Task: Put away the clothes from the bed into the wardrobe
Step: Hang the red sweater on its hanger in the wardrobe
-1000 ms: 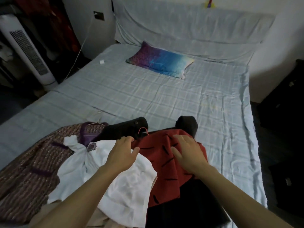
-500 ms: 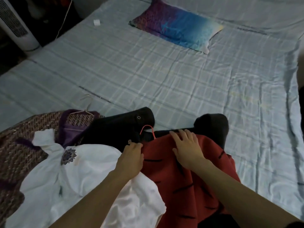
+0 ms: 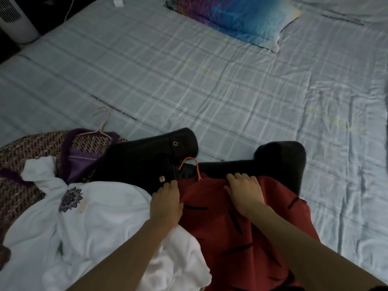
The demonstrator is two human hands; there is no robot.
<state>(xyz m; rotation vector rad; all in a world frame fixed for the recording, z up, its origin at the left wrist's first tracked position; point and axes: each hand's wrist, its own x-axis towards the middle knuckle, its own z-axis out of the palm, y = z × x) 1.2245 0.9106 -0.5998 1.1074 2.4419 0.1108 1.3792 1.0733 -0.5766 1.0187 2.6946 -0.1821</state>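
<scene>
Looks early: white top [image 3: 94, 217], black coat [image 3: 142, 160] and purple woven robe [image 3: 25, 148] lie on checked-sheet bed [image 3: 210, 80]; left hand [image 3: 165, 203] and right hand [image 3: 244, 191] clutch top edge of red black-dashed garment [image 3: 220, 227].

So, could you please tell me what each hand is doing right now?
Left hand: grips the red garment at its left edge.
Right hand: fingers curled over the red garment's top edge, gripping it.

Red garment [image 3: 210, 238] cut off below, pillow [image 3: 237, 19] cropped
</scene>
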